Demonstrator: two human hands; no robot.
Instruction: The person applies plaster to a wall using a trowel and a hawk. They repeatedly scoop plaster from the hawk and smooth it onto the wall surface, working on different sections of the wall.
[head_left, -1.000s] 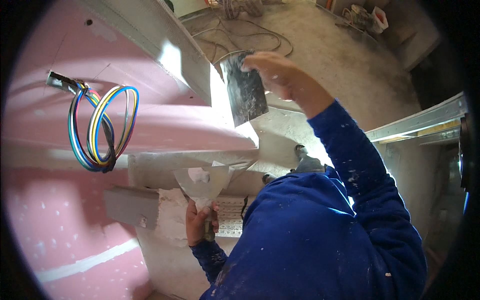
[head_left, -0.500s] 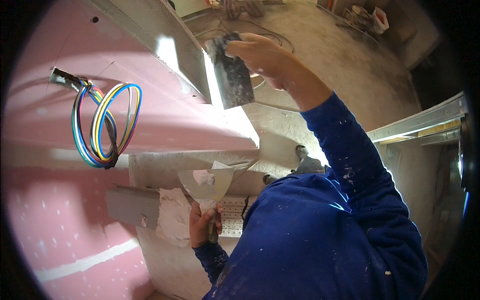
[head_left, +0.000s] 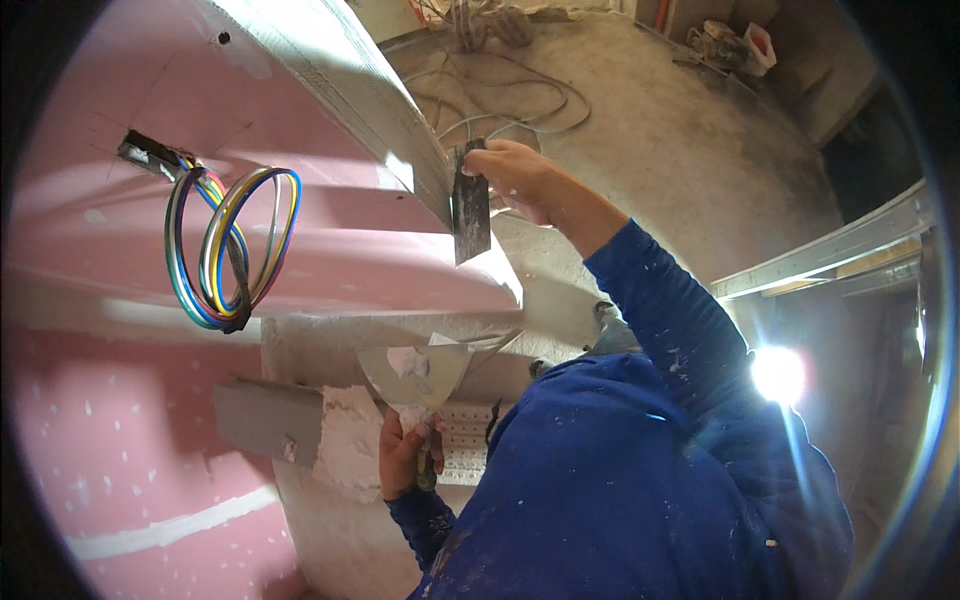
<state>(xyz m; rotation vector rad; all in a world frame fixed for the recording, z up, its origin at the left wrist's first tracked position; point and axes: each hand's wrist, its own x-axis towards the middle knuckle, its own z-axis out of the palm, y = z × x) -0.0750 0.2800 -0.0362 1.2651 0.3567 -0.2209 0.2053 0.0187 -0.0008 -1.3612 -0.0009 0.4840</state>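
Observation:
My left hand (head_left: 400, 455) grips the handle of a wide putty knife (head_left: 436, 374), blade upward, with a dab of pale joint compound on the blade. My right hand (head_left: 520, 178) is raised and closed on a dark, flat rectangular blade (head_left: 471, 215) smeared with white. That blade stands at the end of a pale edge strip (head_left: 340, 85) along a pink drywall panel (head_left: 300, 215); I cannot tell whether it touches. The fingers behind it are partly hidden.
Looped coloured wires (head_left: 225, 250) hang from a cutout in the pink panel. A grey board (head_left: 262, 415) lies beside a pale, rough-edged patch (head_left: 350, 440). Cables (head_left: 550, 90) snake over the floor. A metal-edged frame (head_left: 830, 245) and a bright lamp (head_left: 778, 375) are at right.
My right hand has moved down and shows the dark blade more edge-on. The view has shifted, so the pink panel and wires sit further right. A bright lamp now shows beside my right arm.

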